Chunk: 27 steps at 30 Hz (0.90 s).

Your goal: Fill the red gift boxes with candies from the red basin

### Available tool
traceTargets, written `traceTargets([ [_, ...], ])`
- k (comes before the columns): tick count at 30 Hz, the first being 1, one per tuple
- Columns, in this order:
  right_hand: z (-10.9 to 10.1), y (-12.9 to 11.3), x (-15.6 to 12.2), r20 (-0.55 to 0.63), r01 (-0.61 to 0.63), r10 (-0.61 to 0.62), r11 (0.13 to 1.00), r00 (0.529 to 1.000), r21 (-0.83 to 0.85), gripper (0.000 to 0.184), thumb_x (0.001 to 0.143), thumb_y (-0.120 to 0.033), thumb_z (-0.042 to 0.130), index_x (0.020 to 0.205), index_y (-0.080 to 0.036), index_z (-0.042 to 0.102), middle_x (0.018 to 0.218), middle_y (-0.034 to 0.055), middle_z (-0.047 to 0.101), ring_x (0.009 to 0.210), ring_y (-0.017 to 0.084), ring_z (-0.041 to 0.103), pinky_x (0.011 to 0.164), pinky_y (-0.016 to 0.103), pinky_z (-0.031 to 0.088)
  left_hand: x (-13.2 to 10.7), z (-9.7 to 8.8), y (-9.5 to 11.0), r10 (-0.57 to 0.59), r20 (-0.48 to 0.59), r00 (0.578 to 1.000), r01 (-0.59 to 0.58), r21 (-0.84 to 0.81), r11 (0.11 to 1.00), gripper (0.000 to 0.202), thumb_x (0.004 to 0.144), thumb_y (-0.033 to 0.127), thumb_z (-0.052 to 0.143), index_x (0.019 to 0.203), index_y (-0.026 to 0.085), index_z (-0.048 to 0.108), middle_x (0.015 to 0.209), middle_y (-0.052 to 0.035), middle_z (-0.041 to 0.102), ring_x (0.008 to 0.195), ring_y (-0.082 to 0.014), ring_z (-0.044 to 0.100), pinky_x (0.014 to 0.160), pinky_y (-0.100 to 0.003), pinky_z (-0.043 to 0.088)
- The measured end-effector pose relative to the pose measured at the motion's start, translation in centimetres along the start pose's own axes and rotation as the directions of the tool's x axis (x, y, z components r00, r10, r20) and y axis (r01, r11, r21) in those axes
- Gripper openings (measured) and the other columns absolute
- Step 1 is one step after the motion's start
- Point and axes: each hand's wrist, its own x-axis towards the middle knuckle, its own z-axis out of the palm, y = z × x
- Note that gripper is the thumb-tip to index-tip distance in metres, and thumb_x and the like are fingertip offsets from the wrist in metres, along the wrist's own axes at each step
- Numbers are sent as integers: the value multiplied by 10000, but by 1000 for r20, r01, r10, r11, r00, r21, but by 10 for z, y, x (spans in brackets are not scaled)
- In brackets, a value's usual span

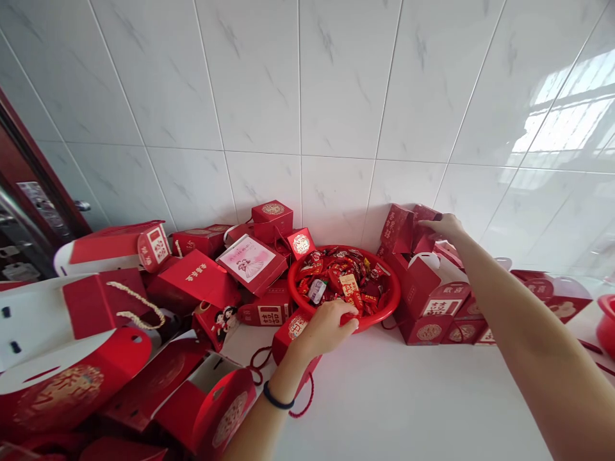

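A red plastic basin (394, 299) full of wrapped candies (350, 282) stands against the tiled wall. My left hand (329, 328), with a dark band on its wrist, lies over the basin's near rim. Its fingers are curled in beside the candies; whatever they hold is hidden. My right hand (444, 227) reaches to the back right, its fingers closed on the upper part of a red candy gift box (425, 238). That box rests among other red boxes, one of them an arched box (435, 288) in front of it.
Many red gift boxes (192, 278) are heaped on the left, some gaping with rope handles (139, 314). A box (293, 326) with a red cord stands by my left wrist. More boxes (552, 291) line the right, near a red container (608, 320). The white tabletop (398, 397) shows in front.
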Motion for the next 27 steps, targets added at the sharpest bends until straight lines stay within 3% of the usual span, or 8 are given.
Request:
traceTargets([
  [3,-2,1,-1,-9,-79,79,996,997,-33,256,754,-248,821,652,-179,596,486,41,585,536,219,652,504,299,552,0,0,1,-9,2,1000,9,-11,1000,273,857,197,550,1018,188,771,1075,-58,778,1031,-229,688,938,-304,490],
  [7,-4,0,-3,-59,-115,112,992,992,-50,220,786,-143,729,631,-183,578,466,35,575,564,228,679,551,301,558,0,0,0,-2,0,1000,2,-6,1000,264,857,195,549,994,188,774,1061,-56,781,1010,-226,688,920,-308,492],
  [11,-4,0,-1,-110,-84,79,995,991,-45,229,777,-66,655,611,-198,567,441,10,553,647,235,716,645,292,561,1,1,-1,1,-2,1000,-1,4,1000,246,857,192,558,970,192,776,1073,-55,780,1019,-225,686,915,-304,489],
  [17,0,1,7,-100,-30,26,999,995,-34,214,780,-98,661,616,-205,574,457,0,577,700,233,734,719,295,566,0,1,0,-6,-1,1000,6,3,1000,252,862,194,554,994,184,768,1043,-59,778,990,-221,688,907,-307,486],
  [27,-1,-4,-3,30,-84,86,993,996,-77,248,758,-201,793,649,-185,571,532,51,638,642,247,713,557,294,558,0,1,1,-19,2,1000,19,7,1000,271,865,214,547,1020,180,767,1081,-71,776,1035,-234,687,953,-327,495],
])
